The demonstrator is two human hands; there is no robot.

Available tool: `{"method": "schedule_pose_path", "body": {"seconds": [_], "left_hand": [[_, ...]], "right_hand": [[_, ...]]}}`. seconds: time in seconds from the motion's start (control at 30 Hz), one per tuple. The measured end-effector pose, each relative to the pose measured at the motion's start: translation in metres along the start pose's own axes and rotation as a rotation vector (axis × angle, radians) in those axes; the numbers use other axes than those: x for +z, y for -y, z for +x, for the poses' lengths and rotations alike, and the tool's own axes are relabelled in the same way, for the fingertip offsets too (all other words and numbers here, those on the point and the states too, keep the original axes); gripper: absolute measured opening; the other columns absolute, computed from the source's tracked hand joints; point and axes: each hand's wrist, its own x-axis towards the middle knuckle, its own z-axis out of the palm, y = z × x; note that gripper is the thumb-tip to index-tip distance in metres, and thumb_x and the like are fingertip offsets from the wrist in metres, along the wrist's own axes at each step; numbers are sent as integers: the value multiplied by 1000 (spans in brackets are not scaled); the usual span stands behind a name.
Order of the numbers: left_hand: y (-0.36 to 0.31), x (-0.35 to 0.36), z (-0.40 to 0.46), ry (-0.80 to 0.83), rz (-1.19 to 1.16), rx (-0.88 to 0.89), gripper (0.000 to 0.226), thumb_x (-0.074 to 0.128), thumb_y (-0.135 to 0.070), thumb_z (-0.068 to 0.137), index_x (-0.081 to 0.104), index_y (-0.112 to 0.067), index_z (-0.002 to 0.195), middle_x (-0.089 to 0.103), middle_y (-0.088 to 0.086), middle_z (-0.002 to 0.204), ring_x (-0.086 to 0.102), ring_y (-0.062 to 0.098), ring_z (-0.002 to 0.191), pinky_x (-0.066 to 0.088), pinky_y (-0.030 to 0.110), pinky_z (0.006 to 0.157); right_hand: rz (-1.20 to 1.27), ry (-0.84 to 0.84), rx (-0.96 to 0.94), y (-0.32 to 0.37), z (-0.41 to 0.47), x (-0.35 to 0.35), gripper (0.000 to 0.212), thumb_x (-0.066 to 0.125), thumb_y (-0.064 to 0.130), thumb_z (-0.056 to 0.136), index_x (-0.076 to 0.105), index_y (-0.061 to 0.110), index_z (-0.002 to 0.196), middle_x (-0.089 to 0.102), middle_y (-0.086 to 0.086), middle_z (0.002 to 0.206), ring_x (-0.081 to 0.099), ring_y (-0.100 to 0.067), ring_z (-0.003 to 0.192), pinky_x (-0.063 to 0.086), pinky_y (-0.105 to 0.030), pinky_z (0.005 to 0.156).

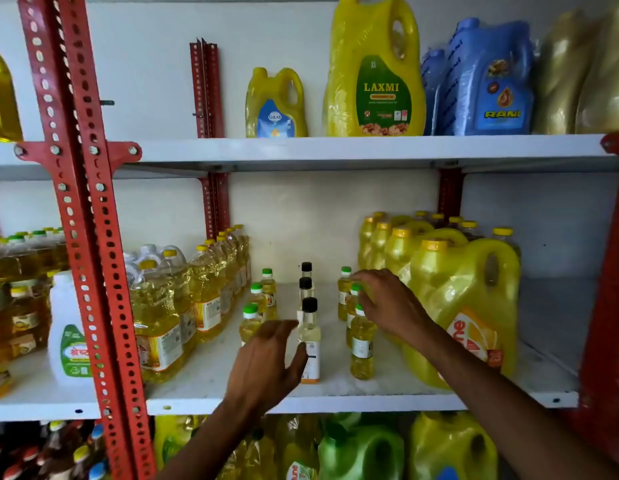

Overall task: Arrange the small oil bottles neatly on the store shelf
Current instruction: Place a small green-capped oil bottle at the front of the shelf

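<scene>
Middle shelf (pixel 335 398), gap between the big stock — three short rows of small oil bottles running front to back.

Left row: three green-capped bottles (pixel 257 301); the front one is partly hidden behind the left hand. Middle row: three black-capped bottles (pixel 308 336) with pale oil, the front one carrying a white label with an orange strip at its base. Right row: three more green-capped bottles (pixel 361 348), front one fully visible, the two behind partly covered by the right hand.

Left hand (pixel 266 362) — fingers spread, thumb touching the side of the front black-capped bottle, the other fingers reaching between it and the left row. Not closed on anything.

Right hand (pixel 387 303) — fingers loosely curled, fingertips on the cap area of the middle bottle in the right row. Cannot tell if it is actually pinching it or just resting there.

Flanking: clear yellow-capped oil bottles (pixel 183 299) to the left, yellow jugs (pixel 463 306) close to the right row. Upper shelf (pixel 335 148) holds yellow and blue jugs. Red slotted upright (pixel 83 216) at left.
</scene>
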Motion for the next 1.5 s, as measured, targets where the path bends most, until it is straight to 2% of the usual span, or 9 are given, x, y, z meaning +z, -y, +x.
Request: {"method": "schedule_pose_path", "body": {"seconds": [0.17, 0.27, 0.33, 0.53, 0.73, 0.83, 0.97, 1.1, 1.5], "left_hand": [[18, 57, -30, 324, -59, -177, 43, 50, -47, 89, 55, -23, 124, 65, 2, 127, 62, 18, 111, 55, 36, 91], [26, 76, -39, 462, -16, -240, 55, 45, -49, 94, 39, -20, 140, 44, 4, 149, 40, 20, 136, 38, 37, 110], [30, 84, -43, 503, -13, -269, 57, 44, -49, 95, 35, -19, 143, 38, 4, 153, 33, 20, 140, 31, 35, 113], [34, 93, -45, 471, -17, -242, 57, 48, -49, 93, 41, -16, 140, 45, 6, 148, 40, 21, 136, 35, 35, 111], [36, 94, -46, 447, -37, -219, 55, 55, -46, 90, 45, -16, 135, 55, 5, 135, 53, 20, 120, 47, 32, 101], [37, 95, -47, 439, -39, -217, 55, 56, -44, 90, 44, -16, 136, 54, 6, 136, 53, 20, 120, 46, 31, 101], [37, 95, -47, 437, -48, -223, 55, 59, -38, 90, 44, -15, 137, 53, 8, 139, 48, 23, 127, 42, 34, 105], [36, 94, -46, 429, -56, -225, 55, 61, -36, 89, 44, -14, 137, 53, 8, 140, 48, 23, 128, 40, 33, 107], [38, 98, -48, 412, -56, -214, 55, 62, -36, 88, 45, -16, 137, 53, 6, 140, 47, 22, 129, 40, 32, 107]], "right_hand": [[144, 298, 164, -23, 2, 23, 45, 58, 6, 86, 56, 17, 130, 59, -12, 136, 57, -25, 122, 43, -24, 96], [157, 317, 186, -26, 6, 28, 40, 58, 0, 86, 63, 15, 123, 61, -13, 133, 59, -25, 119, 45, -26, 96], [182, 295, 203, -30, 10, 30, 38, 61, -2, 85, 65, 13, 119, 62, -13, 131, 60, -25, 118, 46, -27, 98], [214, 272, 203, -36, 9, 29, 35, 74, 14, 79, 70, 14, 113, 70, -10, 119, 60, -10, 91, 45, -22, 84], [206, 231, 206, -34, 5, 25, 38, 78, 25, 75, 71, 12, 110, 73, -12, 111, 67, -20, 99, 42, -20, 80], [226, 237, 216, -32, 1, 24, 42, 80, 22, 73, 69, 13, 113, 72, -11, 115, 66, -19, 106, 42, -17, 80], [249, 221, 226, -32, -1, 23, 44, 82, 18, 71, 70, 11, 112, 72, -13, 114, 66, -20, 106, 39, -5, 66], [233, 200, 214, -30, -3, 19, 44, 84, 22, 68, 72, 9, 109, 74, -14, 109, 68, -21, 100, 45, -19, 78], [189, 174, 201, -27, -12, 13, 41, 83, 25, 67, 74, 8, 104, 76, -14, 100, 69, -22, 92, 54, -31, 81]]}}
